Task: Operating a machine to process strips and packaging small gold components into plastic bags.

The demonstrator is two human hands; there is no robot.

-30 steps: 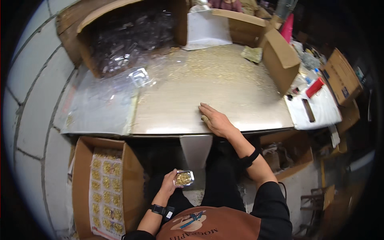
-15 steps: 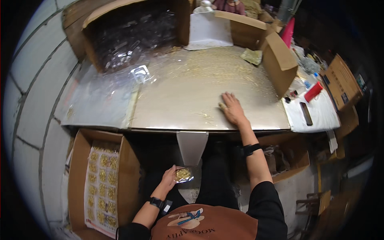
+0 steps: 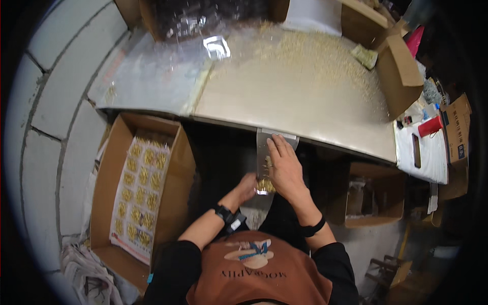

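My left hand, blurred, grips a clear plastic tray by its left side, just below the lower end of the metal chute. Gold-coloured thin pieces are heaped in that tray. My right hand lies with fingers stretched out along the grey metal chute, which slopes down from the table's front edge. A few gold pieces show on the chute beside my right fingers. The right palm hides part of the chute and the tray's right side.
More gold pieces lie scattered over the table. At the left, a cardboard box holds rows of gold-filled packs. Clear plastic trays fill a dark box at the back. Another cardboard box stands under the table's right side.
My right hand has moved from the tabletop down onto the chute. My left hand has brought the tray up and right to the chute's lower end. The view has shifted and tilted.
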